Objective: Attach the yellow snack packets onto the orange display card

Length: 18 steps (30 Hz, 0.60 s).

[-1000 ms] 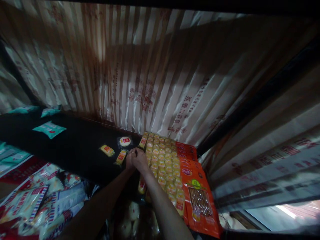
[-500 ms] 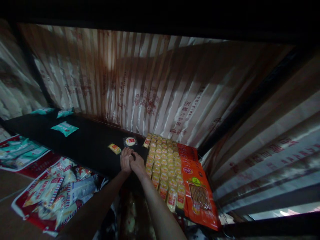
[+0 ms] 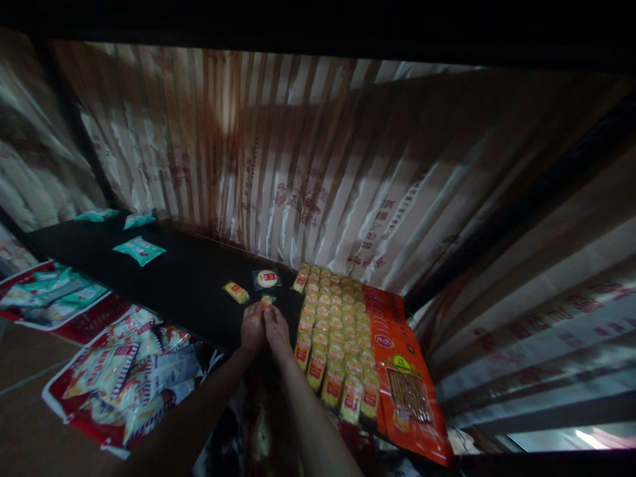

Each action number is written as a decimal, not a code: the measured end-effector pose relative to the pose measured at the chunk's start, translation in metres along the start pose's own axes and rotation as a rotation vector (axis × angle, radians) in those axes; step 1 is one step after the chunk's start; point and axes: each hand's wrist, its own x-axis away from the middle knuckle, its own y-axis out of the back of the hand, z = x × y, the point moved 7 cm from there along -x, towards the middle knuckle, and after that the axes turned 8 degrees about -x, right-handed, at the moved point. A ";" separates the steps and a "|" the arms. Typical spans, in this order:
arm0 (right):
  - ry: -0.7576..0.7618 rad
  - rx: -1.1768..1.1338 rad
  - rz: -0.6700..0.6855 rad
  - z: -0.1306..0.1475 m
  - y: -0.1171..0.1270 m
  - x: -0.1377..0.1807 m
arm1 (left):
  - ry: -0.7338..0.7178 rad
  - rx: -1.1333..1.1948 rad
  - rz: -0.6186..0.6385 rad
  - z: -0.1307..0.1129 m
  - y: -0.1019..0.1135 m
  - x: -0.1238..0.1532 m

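Over the black shelf (image 3: 199, 275), my left hand (image 3: 253, 327) and my right hand (image 3: 276, 329) are pressed together. A small wrapped snack cake (image 3: 267, 301), yellow with a red label, is pinched between them, and its far end sticks out past my fingertips. Just beyond lies a round white wrapped snack (image 3: 267, 278) with a red label. Left of the hands, another yellow wrapped cake (image 3: 236, 291) rests flat. To the right of my right hand stand tight rows of the same yellow wrapped cakes (image 3: 335, 324).
A large orange snack bag (image 3: 410, 384) lies beyond the rows at right. Several teal packets (image 3: 140, 250) are on the shelf's left part. Red-lined bins of teal packets (image 3: 59, 295) and white packets (image 3: 119, 371) sit below. Printed pleated sheeting (image 3: 278, 159) hangs behind.
The view has shifted slightly, moving the scene a little to the right. My hands have turned, and the yellow snack cake now shows between the fingers, where it was hidden before.
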 end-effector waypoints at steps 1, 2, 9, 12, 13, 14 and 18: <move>-0.011 0.000 -0.009 0.000 0.002 0.002 | 0.002 0.005 -0.001 -0.002 0.001 0.002; -0.023 0.002 -0.019 0.000 0.005 0.004 | 0.014 0.015 -0.003 -0.003 0.003 0.005; 0.023 -0.068 -0.086 0.004 0.017 0.019 | 0.260 0.229 -0.038 0.000 0.010 0.017; 0.057 -0.050 -0.126 0.002 0.021 0.023 | 0.298 0.315 -0.024 0.000 0.007 0.022; 0.058 -0.045 -0.137 0.000 0.023 0.025 | 0.308 0.347 -0.021 0.001 0.007 0.025; 0.057 -0.041 -0.144 -0.002 0.024 0.027 | 0.320 0.382 -0.017 0.001 0.006 0.028; 0.063 -0.073 -0.135 -0.007 0.024 0.036 | 0.381 0.522 -0.013 0.006 0.006 0.037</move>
